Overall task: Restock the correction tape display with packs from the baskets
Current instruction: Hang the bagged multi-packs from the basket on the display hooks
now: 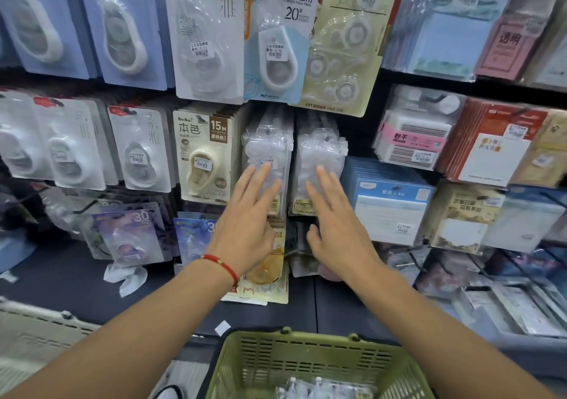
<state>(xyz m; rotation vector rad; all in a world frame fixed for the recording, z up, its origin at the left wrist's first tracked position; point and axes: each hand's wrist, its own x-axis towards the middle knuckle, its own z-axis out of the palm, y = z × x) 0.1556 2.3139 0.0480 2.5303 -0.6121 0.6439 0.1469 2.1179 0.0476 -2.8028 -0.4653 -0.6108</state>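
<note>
I see left hand (249, 214) and right hand (334, 217), fingers spread flat against two hanging stacks of clear correction tape packs (266, 156); nothing gripped. More packs sit in green basket (306, 358) below.

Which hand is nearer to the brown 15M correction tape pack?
Left. The left hand rests just right of the brown 15M pack; the right hand is farther right, on the next clear stack.

Glossy clear plastic blister packs (266, 153) on card backing; matt green slotted plastic basket (306, 358).
</note>
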